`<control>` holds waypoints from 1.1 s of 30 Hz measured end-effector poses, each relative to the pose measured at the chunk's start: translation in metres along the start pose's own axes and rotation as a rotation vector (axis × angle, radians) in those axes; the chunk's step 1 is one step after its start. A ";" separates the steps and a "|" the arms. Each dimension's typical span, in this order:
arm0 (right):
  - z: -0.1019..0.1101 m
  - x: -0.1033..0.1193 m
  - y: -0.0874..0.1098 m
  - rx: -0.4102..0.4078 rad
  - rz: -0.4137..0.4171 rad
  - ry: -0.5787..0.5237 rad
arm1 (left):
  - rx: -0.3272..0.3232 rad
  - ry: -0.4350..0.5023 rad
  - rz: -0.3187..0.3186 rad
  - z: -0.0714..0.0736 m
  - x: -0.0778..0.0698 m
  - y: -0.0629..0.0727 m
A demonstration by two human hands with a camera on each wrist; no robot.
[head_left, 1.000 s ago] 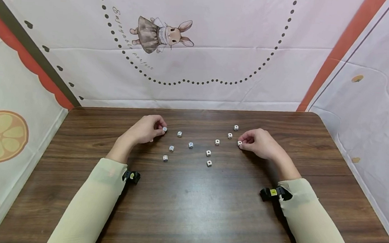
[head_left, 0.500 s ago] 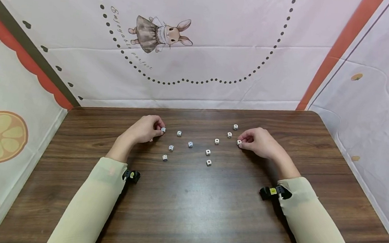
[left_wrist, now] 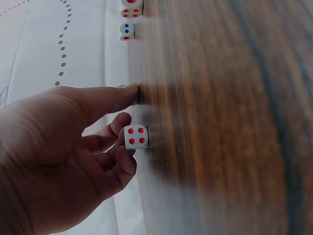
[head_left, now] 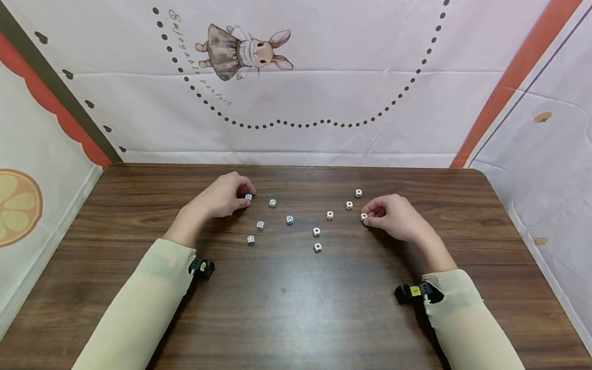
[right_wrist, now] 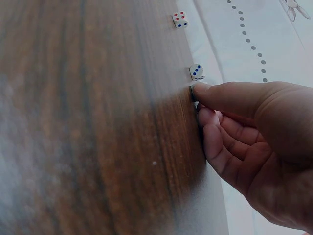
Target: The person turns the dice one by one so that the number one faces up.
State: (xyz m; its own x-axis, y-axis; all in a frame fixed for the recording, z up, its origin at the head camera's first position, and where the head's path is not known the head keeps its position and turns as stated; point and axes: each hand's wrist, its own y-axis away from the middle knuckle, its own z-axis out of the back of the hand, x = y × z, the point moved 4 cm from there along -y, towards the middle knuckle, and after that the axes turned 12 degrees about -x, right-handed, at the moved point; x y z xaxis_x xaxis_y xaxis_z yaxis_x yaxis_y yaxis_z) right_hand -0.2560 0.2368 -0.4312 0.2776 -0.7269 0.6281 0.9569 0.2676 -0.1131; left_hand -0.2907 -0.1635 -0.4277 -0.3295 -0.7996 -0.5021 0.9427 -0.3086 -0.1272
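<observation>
In the head view my left hand [head_left: 221,195] is at the far left of the dice, its thumb and forefinger at a white die [head_left: 248,197] on the table. The left wrist view shows another die [left_wrist: 136,137], four red pips facing the camera, against the curled lower fingers; whether they grip it I cannot tell. At the right, my right hand [head_left: 392,217] pinches a die [head_left: 364,217] between thumb and forefinger; in the right wrist view the thumb mostly hides it. Closest to that hand lie a die [head_left: 349,205] and one farther back [head_left: 358,193].
Several more dice lie in two slanting rows on the brown wooden table [head_left: 284,325]: a left row with a die [head_left: 290,220] nearest the middle, and a right row ending at a die [head_left: 318,247]. A printed cloth [head_left: 336,83] hangs behind the table's back edge.
The left fingers have shifted slightly around their die, and a white speck seen under the left hand earlier is now hidden. The right hand and the loose dice keep their places.
</observation>
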 end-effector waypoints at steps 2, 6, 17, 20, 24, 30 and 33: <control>0.000 0.000 0.000 0.001 -0.011 0.000 | 0.001 -0.007 0.003 0.000 0.000 -0.001; 0.000 -0.001 0.000 0.005 -0.019 -0.004 | 0.001 0.000 0.019 0.000 0.001 -0.001; 0.001 0.001 0.002 0.001 -0.014 0.009 | -0.001 0.088 0.063 0.002 0.002 0.001; 0.002 0.001 0.002 0.000 -0.011 0.005 | -0.017 0.072 0.045 0.003 0.002 0.001; 0.001 0.001 0.001 0.000 -0.004 0.001 | -0.040 0.049 0.022 0.004 0.002 0.000; 0.001 0.001 0.000 0.001 -0.001 0.000 | -0.034 0.047 0.034 0.004 0.004 0.000; 0.001 0.001 0.000 0.000 0.002 0.002 | -0.026 0.053 0.050 0.004 0.004 0.001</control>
State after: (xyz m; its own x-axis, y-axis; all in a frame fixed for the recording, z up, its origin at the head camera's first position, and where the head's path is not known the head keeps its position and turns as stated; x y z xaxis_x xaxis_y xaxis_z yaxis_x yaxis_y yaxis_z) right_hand -0.2559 0.2368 -0.4299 0.2792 -0.7277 0.6265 0.9564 0.2690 -0.1138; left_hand -0.2915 -0.1694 -0.4262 -0.2793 -0.7853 -0.5525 0.9592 -0.2548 -0.1228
